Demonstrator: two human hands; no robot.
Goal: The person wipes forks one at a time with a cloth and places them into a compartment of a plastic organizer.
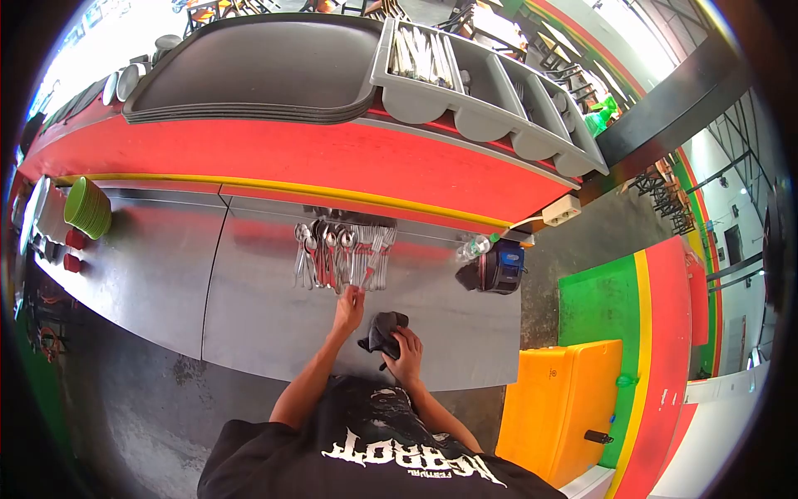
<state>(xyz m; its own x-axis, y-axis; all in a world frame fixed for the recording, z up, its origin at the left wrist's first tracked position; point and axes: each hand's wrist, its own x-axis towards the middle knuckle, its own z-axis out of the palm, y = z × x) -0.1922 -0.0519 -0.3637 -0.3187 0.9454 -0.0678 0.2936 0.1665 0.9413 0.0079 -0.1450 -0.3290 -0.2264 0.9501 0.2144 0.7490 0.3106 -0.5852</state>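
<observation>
On the steel counter [258, 308], spoons [330, 241] and forks [384, 249] lie side by side, with their heads toward the red wall. My left hand [350, 306] is closed at the near edge of this group, pinching the handle end of a fork [368, 272] that lies at a slant over the others. A crumpled dark cloth [384, 331] is gripped in my right hand [404, 356], just above the counter's near side. Part of the cloth hides behind the fingers.
Above stands a ledge with stacked dark trays [258, 66] and a grey cutlery holder [490, 91]. Green bowls [88, 208] are stacked at left. At right are a plastic bottle [475, 248], a dark blue bag [501, 268] and an orange cooler box [549, 407].
</observation>
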